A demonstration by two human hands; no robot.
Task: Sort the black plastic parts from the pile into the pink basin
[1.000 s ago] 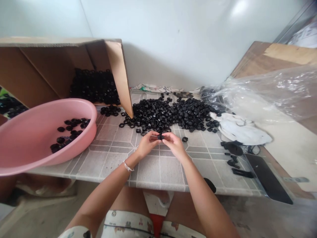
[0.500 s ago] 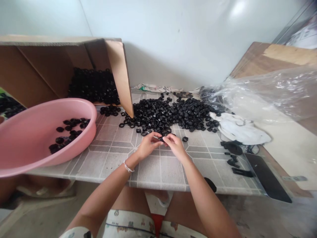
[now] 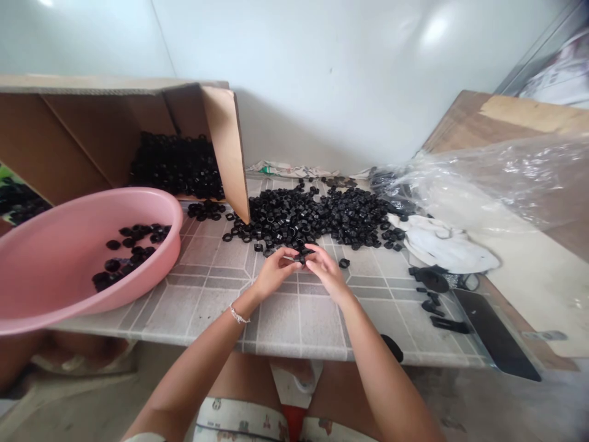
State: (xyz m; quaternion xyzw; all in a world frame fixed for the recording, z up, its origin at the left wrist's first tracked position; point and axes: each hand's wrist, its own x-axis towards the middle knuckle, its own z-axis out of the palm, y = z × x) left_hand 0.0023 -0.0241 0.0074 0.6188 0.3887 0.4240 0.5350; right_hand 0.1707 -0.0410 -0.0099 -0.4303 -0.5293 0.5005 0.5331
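Note:
Over the front of a pile of small black plastic rings [image 3: 294,218], my two hands meet fingertip to fingertip. My left hand [image 3: 276,270] is closed in a pinch on a small black ring-shaped part [image 3: 301,259]. On the other side of that part, my right hand [image 3: 326,273] has its thumb and forefinger curved around it, the forefinger raised a little. The fingers partly cover the part, so its exact shape is hard to make out. One loose black ring [image 3: 344,263] lies on the tablecloth just right of my right hand.
A pink basin [image 3: 161,264] with several black pieces stands at the left. Behind it, a cardboard box [image 3: 227,153] on its side holds more. Clear plastic sheeting [image 3: 460,178], a white cloth [image 3: 455,245] and a dark flat plate [image 3: 497,334] lie right. A person's legs show lower left.
My right fingers have spread slightly and the forefinger has lifted, showing more of the black part. My left hand keeps its pinch. The view has shifted slightly.

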